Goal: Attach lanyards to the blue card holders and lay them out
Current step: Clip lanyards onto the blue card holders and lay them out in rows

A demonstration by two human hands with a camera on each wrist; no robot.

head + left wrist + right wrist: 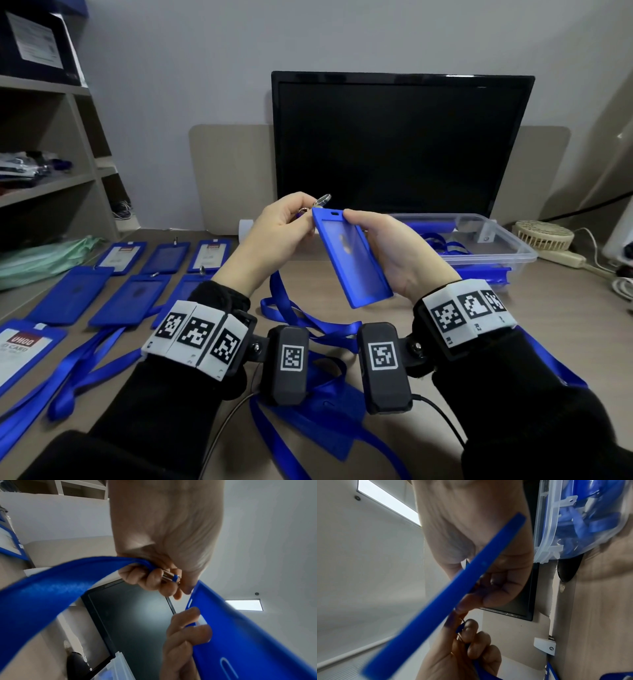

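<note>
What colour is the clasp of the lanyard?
Silver metal clasp, pinched by the left hand; the head view shows it best.

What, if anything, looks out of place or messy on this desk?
Nothing damaged or spilled. The only untidy part is the loose lanyards tangled on the desk under the wrists, unlike the neat rows of card holders at the left.

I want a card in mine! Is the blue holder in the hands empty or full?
Empty. The holder in the right hand has a clear window, and only the hand shows through it, no card.
</note>
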